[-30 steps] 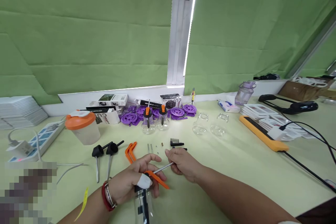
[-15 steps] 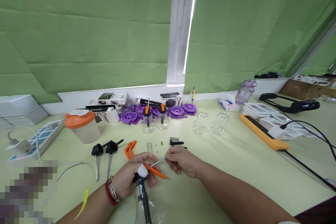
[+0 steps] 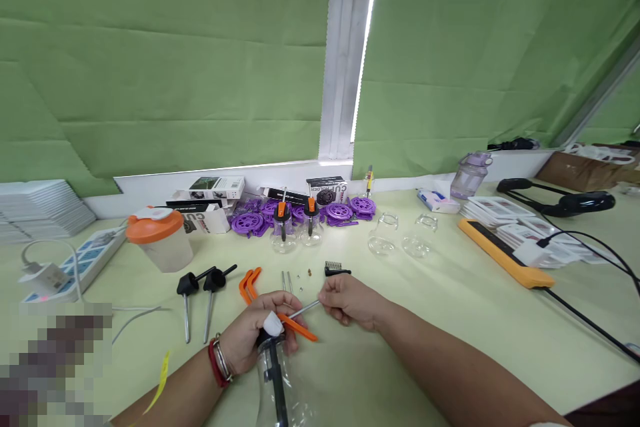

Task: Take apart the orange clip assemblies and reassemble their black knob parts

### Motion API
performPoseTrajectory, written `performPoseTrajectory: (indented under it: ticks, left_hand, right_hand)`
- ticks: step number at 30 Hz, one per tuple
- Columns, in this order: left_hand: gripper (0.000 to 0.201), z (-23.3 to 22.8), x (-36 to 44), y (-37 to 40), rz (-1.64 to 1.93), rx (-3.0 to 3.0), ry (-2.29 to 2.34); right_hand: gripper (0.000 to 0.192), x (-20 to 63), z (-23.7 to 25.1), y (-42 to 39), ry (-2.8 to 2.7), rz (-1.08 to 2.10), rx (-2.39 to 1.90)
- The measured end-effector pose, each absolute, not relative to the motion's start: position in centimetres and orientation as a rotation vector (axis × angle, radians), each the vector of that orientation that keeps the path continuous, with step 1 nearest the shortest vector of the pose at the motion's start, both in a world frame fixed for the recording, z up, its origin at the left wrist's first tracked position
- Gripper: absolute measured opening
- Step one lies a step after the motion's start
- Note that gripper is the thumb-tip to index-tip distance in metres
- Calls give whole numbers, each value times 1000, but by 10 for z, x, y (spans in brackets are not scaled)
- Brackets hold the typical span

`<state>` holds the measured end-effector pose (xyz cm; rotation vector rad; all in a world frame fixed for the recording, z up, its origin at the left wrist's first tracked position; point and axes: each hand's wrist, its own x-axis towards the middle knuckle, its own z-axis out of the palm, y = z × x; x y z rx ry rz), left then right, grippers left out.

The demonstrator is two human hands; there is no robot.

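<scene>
Left hand: my left hand (image 3: 253, 340) grips the black neck of the bottle (image 3: 280, 387), a white cap on one fingertip.
Bottle: clear, lying on the counter (image 3: 450, 320) at 6 o'clock, its bottom toward me.
Lever: the orange lever (image 3: 296, 327) sits at the bottle's top, pointing to 4 o'clock.
Right hand: my right hand (image 3: 350, 301) is closed, pinching the far end of the rod (image 3: 304, 310).
Rod: thin, metal, running from my right fingers toward 8 o'clock into the lever.
Nearby: spring (image 3: 333, 267) at 12 o'clock from my right hand; two spare orange levers (image 3: 247, 283) and two black plungers (image 3: 200, 287) toward 10 o'clock.
Farther: two capped bottles (image 3: 296, 230), then purple reels (image 3: 300, 213), at 12 o'clock.
</scene>
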<state>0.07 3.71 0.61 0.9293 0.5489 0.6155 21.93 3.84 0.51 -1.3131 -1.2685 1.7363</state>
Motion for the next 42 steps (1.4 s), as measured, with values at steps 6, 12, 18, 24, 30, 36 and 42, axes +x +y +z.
performPoseTrajectory:
  ticks: [6,12,18,24,30,36,42]
  left_hand:
    - [36,6,1,37,615,920,539]
    - [36,6,0,38,610,934,516]
    - [34,6,-1,39,597,939,524]
    - [35,6,-1,39,605,937,512]
    - [35,6,-2,40,617,940,494]
    - [35,7,-5,42,624,953,476]
    - [38,11,-6,39,547,1005,459]
  right_hand:
    - [39,220,8,38,-1286,1779,-1363]
    - [32,222,6,39,-1292,1784,-1312]
    - [26,222,5,41,-1278,1781,-1254]
    - [34,223,0,42,-1317,1745,-1288]
    - [25,224,3,42,-1430,1519,-1122]
    - [10,224,8,45,-1650,1150,-1269]
    - [21,211,10,53,-2220,416,-1479]
